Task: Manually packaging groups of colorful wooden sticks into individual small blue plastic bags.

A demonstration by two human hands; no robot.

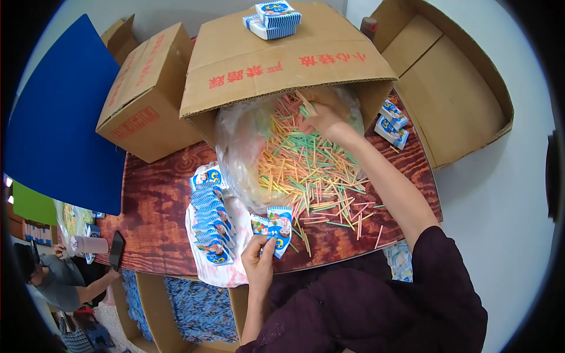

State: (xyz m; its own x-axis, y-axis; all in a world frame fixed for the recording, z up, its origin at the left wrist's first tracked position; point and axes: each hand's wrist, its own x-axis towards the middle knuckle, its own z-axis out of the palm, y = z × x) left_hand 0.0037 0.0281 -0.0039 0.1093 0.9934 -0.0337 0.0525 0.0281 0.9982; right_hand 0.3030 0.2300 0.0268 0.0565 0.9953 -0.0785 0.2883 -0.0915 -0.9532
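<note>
My left hand is closed at the table's near edge, thumb and fingers pinching small blue-and-white packets that are fanned apart. My right hand reaches into the mouth of a cardboard box lying on its side. Its fingers are closed around a small bunch of thin pastel sticks. Beneath it spreads a big heap of pink, yellow and green sticks, partly inside a clear plastic bag. Beside my left hand, a row of overlapping blue-and-white packets lies on a white-and-pink cloth or bag.
Packets sit stacked on the large box; others lie right of it. A closed box stands left, an open one right. Below the table's edge are cartons of blue packets. Another person sits at far left.
</note>
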